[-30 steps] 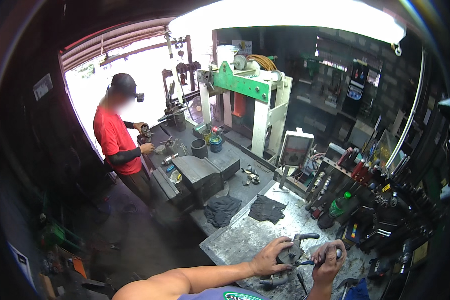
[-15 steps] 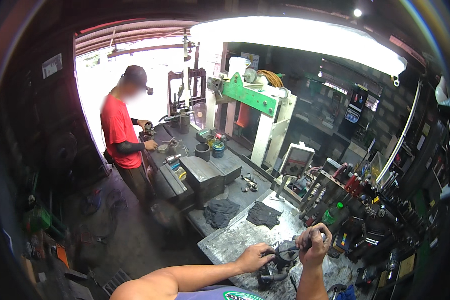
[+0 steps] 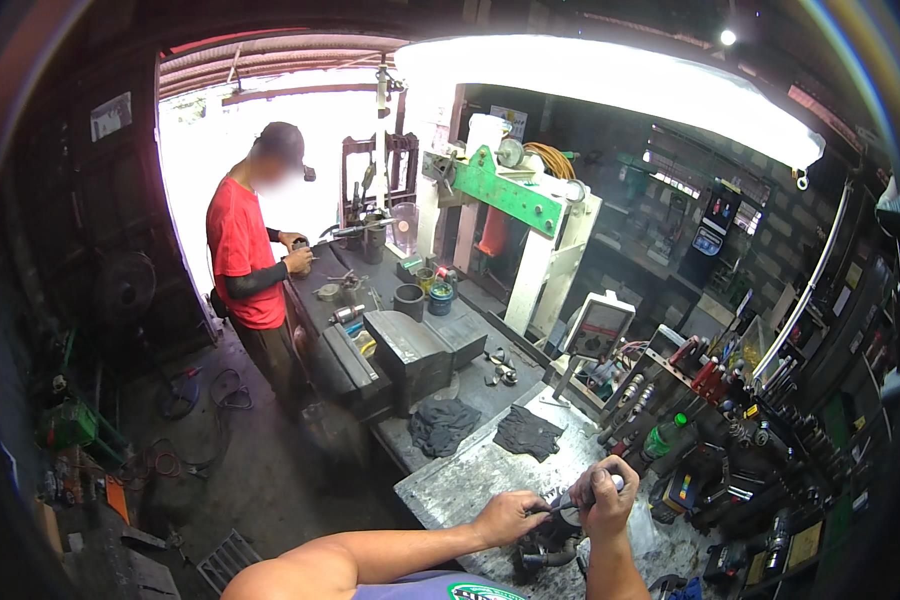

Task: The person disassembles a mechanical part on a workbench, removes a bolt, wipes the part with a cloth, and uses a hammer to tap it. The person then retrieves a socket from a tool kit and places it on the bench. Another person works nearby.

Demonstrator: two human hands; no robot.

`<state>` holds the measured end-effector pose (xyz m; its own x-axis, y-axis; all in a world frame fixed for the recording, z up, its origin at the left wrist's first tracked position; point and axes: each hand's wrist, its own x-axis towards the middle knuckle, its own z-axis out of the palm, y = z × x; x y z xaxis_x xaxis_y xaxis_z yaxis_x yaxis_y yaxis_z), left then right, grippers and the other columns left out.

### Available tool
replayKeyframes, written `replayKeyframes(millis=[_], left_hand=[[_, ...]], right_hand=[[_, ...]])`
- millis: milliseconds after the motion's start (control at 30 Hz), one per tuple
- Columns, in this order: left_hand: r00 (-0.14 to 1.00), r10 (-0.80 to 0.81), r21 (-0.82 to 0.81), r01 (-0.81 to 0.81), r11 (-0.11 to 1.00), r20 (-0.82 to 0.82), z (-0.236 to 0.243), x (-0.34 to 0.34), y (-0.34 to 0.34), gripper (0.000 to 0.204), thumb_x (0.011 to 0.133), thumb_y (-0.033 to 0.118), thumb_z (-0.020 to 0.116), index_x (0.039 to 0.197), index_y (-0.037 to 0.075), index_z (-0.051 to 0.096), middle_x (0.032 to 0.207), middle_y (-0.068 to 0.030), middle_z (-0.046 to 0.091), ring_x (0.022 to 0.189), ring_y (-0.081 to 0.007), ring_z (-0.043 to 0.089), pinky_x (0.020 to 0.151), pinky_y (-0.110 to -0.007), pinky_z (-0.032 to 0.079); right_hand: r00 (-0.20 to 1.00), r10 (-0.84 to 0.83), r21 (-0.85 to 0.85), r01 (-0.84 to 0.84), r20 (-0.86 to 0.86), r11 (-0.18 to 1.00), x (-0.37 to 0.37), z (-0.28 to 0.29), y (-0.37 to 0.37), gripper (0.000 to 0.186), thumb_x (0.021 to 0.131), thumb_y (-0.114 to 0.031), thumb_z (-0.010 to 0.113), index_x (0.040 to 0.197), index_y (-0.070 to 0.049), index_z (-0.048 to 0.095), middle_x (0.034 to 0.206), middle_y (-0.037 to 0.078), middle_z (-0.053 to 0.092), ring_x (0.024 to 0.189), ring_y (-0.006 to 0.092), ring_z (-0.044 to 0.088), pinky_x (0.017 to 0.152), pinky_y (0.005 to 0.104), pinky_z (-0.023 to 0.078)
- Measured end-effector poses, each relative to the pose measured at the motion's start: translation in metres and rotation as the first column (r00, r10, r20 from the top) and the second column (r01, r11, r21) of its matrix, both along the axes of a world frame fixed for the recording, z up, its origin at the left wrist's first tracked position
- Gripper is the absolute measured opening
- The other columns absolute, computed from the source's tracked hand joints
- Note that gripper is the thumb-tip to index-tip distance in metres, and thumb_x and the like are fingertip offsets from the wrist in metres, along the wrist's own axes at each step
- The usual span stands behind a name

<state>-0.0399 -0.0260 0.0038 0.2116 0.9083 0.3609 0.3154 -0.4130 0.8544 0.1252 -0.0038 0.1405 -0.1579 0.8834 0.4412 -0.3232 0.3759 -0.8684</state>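
My left hand (image 3: pixel 510 518) is closed at the left side of a dark metal part with a hose stub (image 3: pixel 547 545) on the worn metal bench top (image 3: pixel 460 500); what its fingertips pinch is too small to make out. Over the right of that part, my right hand (image 3: pixel 603 500) grips the rounded pale handle of a tool (image 3: pixel 615 482), its far end partly hidden. Behind my hands lie two black rags (image 3: pixel 445 426). A green plastic bottle (image 3: pixel 662 436) stands at the right.
A co-worker in a red shirt (image 3: pixel 238 250) handles an object at the far bench (image 3: pixel 500 395). A large vise (image 3: pixel 410 350), cans, a green-and-white press (image 3: pixel 505 200), a meter on a stand (image 3: pixel 595 325) and tool racks (image 3: pixel 730 420) surround the work. Cables (image 3: pixel 230 390) lie on the floor.
My left hand has come off the round part's top to its left edge. My right hand has moved left and raised, then shifted slightly further left. The view has shifted slightly.
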Motion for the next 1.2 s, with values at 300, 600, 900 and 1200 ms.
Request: replayKeyframes(millis=[300,600,900,1200], left_hand=[[0.998,0.043,0.049,-0.040,0.998,-0.051,0.013,0.001,-0.003,0.022,0.092,0.024,0.085,0.108,0.008,0.081,0.102,-0.0118,0.079,0.096,-0.0334,0.077,0.082,-0.042,0.061],[0.996,-0.046,0.212,0.062,0.975,-0.079,0.044,-0.003,0.003,0.019,0.093,0.017,0.081,0.106,0.004,0.075,0.099,-0.0160,0.075,0.094,-0.0388,0.074,0.081,-0.048,0.059],[0.974,-0.172,0.129,0.191,0.973,-0.144,0.062,-0.008,0.015,0.034,0.093,0.012,0.077,0.126,0.004,0.070,0.114,-0.0186,0.073,0.104,-0.0403,0.072,0.090,-0.048,0.058],[0.978,-0.188,0.176,0.202,0.963,-0.093,0.077,-0.009,0.019,0.042,0.094,0.009,0.077,0.135,0.003,0.069,0.106,-0.0200,0.078,0.100,-0.0405,0.076,0.088,-0.046,0.061]], right_hand=[[0.936,-0.293,0.125,0.272,0.196,0.954,-0.021,-0.006,-0.004,0.025,0.111,-0.026,0.063,0.114,-0.003,0.056,0.081,0.004,0.059,0.063,0.0129,0.056,0.058,0.0289,0.049],[0.472,-0.355,0.469,-0.147,0.807,0.871,0.023,0.098,-0.031,0.045,0.087,0.001,0.083,0.126,-0.006,0.063,0.110,0.017,0.070,0.092,0.0355,0.073,0.075,0.0445,0.058],[0.161,-0.461,0.488,-0.342,0.873,0.803,0.021,0.131,-0.018,0.042,0.091,-0.039,0.085,0.096,-0.001,0.068,0.092,0.015,0.070,0.082,0.0353,0.074,0.072,0.0440,0.061],[0.064,-0.431,0.429,-0.299,0.900,0.852,0.021,0.130,-0.007,0.032,0.090,-0.033,0.087,0.088,-0.003,0.074,0.093,0.017,0.072,0.088,0.0346,0.076,0.073,0.0458,0.062]])
